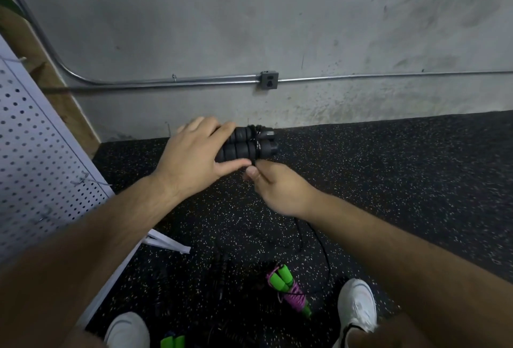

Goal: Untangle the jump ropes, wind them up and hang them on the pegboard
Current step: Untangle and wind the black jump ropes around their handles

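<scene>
Handles of the black jump rope (247, 143) lie side by side at mid-frame in the left hand (194, 156), whose fingers curl over the top while the thumb closes underneath. Their long axis runs nearly level across the frame, with the capped ends pointing right. Black cord (258, 148) circles both handles near the caps. Just below, the right hand (277, 186) pinches this cord between thumb and forefinger. A wound green-handled rope (283, 281) lies on the floor at lower centre, and the pegboard (33, 153) stands at the left.
</scene>
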